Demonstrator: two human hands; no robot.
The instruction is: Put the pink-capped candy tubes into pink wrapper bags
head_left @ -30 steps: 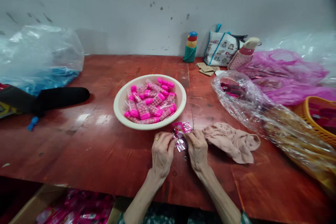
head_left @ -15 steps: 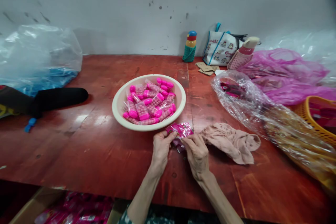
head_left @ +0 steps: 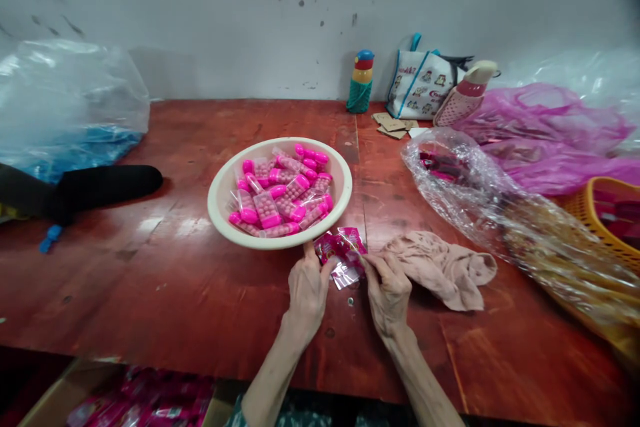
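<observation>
A small pink and clear plastic packet (head_left: pixel 342 255) is pinched between my two hands just in front of a cream bowl (head_left: pixel 223 188). My left hand (head_left: pixel 307 293) grips the packet's left edge with thumb and fingers closed. The right edge is held by my right hand (head_left: pixel 387 290), fingers curled. The bowl holds several pink capsule-shaped tubes in clear wrappers (head_left: pixel 280 197). Both hands rest low over the red wooden table (head_left: pixel 150 280).
A crumpled beige cloth (head_left: pixel 440 268) lies right of my hands. Further right sit a clear bag of pink items (head_left: pixel 480 187), pink plastic (head_left: pixel 545 140) and a yellow basket (head_left: pixel 610 213). A bottle (head_left: pixel 361 82), a tote bag (head_left: pixel 423 87) and a flask (head_left: pixel 465 100) stand by the wall. A big clear bag (head_left: pixel 65 107) is at left.
Both hands kept working the packet; it was lifted and turned between the fingers, and now hangs lower with its clear end showing. The view shifted slightly.
</observation>
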